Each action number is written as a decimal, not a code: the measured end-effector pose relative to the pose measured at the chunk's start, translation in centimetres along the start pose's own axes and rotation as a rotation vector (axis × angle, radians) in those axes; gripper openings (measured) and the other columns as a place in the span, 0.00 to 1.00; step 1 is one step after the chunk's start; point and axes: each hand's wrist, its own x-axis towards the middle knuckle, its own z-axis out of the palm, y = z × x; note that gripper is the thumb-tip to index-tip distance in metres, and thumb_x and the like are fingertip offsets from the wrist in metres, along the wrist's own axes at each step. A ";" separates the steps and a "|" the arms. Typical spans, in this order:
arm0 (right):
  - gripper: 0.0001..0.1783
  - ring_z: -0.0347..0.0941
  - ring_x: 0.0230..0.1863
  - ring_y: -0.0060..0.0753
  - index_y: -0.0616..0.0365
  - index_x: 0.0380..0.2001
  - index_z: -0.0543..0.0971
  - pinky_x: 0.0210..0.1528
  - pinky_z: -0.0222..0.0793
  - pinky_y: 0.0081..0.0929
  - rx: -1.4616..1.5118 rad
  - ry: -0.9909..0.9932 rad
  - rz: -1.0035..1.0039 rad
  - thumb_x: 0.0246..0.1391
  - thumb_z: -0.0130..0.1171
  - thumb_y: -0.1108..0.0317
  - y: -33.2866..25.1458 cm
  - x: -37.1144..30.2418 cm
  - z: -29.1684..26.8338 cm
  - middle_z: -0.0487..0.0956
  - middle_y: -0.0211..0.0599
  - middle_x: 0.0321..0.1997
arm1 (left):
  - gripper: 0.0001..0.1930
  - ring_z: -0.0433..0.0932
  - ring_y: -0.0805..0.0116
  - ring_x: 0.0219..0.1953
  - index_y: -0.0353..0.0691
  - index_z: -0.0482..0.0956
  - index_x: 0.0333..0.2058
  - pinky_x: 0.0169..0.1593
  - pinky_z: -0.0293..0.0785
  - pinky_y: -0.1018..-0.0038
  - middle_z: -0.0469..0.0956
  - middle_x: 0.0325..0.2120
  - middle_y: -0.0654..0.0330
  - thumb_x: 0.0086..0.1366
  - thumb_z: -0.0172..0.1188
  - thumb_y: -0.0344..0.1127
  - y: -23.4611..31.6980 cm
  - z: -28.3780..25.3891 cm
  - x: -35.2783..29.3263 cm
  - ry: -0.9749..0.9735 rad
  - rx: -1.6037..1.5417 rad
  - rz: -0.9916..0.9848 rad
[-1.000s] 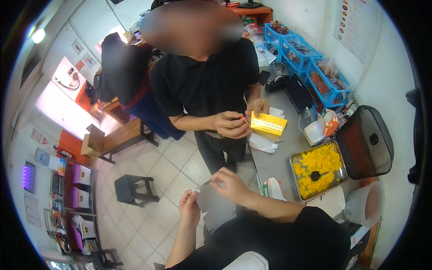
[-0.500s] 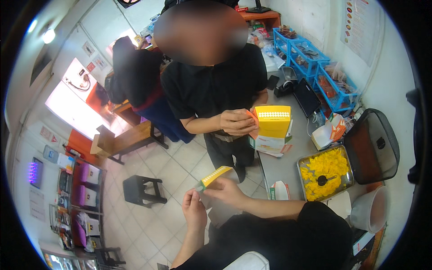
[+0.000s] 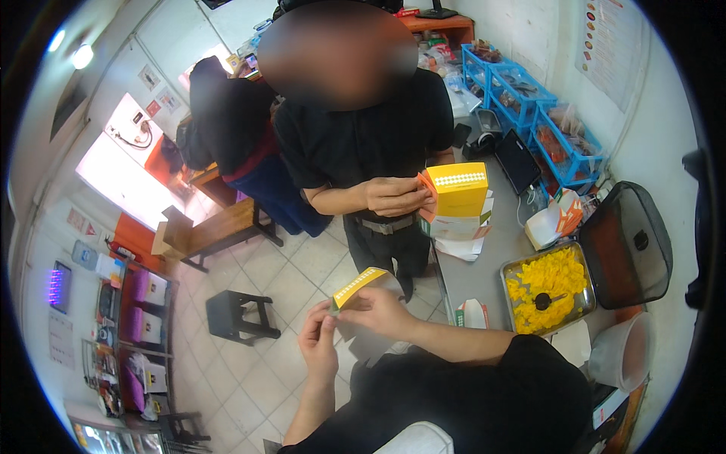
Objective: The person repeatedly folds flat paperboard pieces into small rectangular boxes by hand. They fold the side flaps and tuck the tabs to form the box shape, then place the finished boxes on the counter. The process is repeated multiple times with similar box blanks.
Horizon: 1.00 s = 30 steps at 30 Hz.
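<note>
A yellow and white paper food box (image 3: 358,285), partly unfolded, is held between my two hands above the tiled floor. My left hand (image 3: 318,340) pinches its greenish left corner between thumb and fingers. On the other side, my right hand (image 3: 382,314) grips the box by its wall, thumb inside; some of its fingers are hidden. White inner flaps hang below my right hand. Across from me, a co-worker's hand (image 3: 397,198) holds an orange flap of another yellow box (image 3: 458,198), which sits over more folded cartons at the counter's edge.
On the grey counter (image 3: 484,284) at right stand a metal tray (image 3: 503,299) of yellow shredded food, a mesh cover (image 3: 628,250) and a translucent bucket (image 3: 620,352). Blue baskets (image 3: 563,151) line the wall. A black stool (image 3: 240,315) stands on the floor.
My left hand has moved up along the box's left corner, and the box has risen a little and shifted left. The co-worker's box has tilted slightly upward.
</note>
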 end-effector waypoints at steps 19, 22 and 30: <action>0.26 0.75 0.67 0.52 0.61 0.69 0.65 0.69 0.73 0.45 1.068 -0.256 0.441 0.77 0.47 0.58 4.7 -1.6 0.7 0.74 0.54 0.69 | 0.07 0.81 0.70 0.41 0.39 0.68 0.42 0.47 0.77 0.74 0.80 0.39 0.58 0.74 0.58 0.26 -2.7 -5.8 -0.2 0.610 0.113 0.173; 0.25 0.77 0.64 0.50 0.63 0.68 0.70 0.69 0.72 0.50 0.593 -0.059 0.499 0.77 0.43 0.61 4.6 -0.7 0.0 0.76 0.50 0.65 | 0.10 0.82 0.69 0.43 0.38 0.67 0.43 0.50 0.76 0.74 0.80 0.44 0.55 0.72 0.60 0.21 -2.8 -5.8 -1.7 0.406 0.010 0.205; 0.20 0.80 0.62 0.49 0.63 0.62 0.73 0.67 0.74 0.56 0.818 -0.089 0.596 0.71 0.47 0.67 5.0 -1.1 -2.8 0.79 0.50 0.63 | 0.17 0.83 0.68 0.45 0.33 0.76 0.53 0.51 0.77 0.74 0.82 0.42 0.54 0.67 0.62 0.18 -5.7 -4.5 -3.8 0.351 0.288 0.081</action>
